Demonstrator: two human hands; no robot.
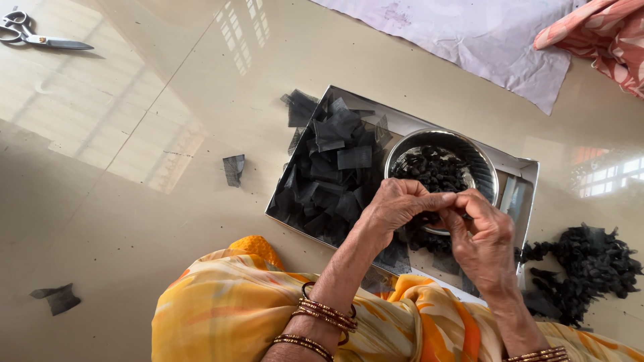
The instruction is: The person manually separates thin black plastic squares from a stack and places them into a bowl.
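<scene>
A glossy, polished tile floor (134,221) mirrors window light, its surface smooth and beige. On it sits a shiny metal tray (523,167) heaped with matt black net squares (335,161), a sheer, fine mesh cloth. A bright steel bowl (484,167) holds dark, crinkled bits (433,171) of the same dull cloth. A rough, fluffy black pile (583,268) lies beside the tray. The left hand (396,208) and right hand (479,241) pinch a small black piece between fingertips; metal bangles (322,315) gleam at the wrist. The sari (221,315) is smooth printed orange cloth. Steel scissors (40,37) shine; a pale crumpled sheet (483,40) looks matt.
</scene>
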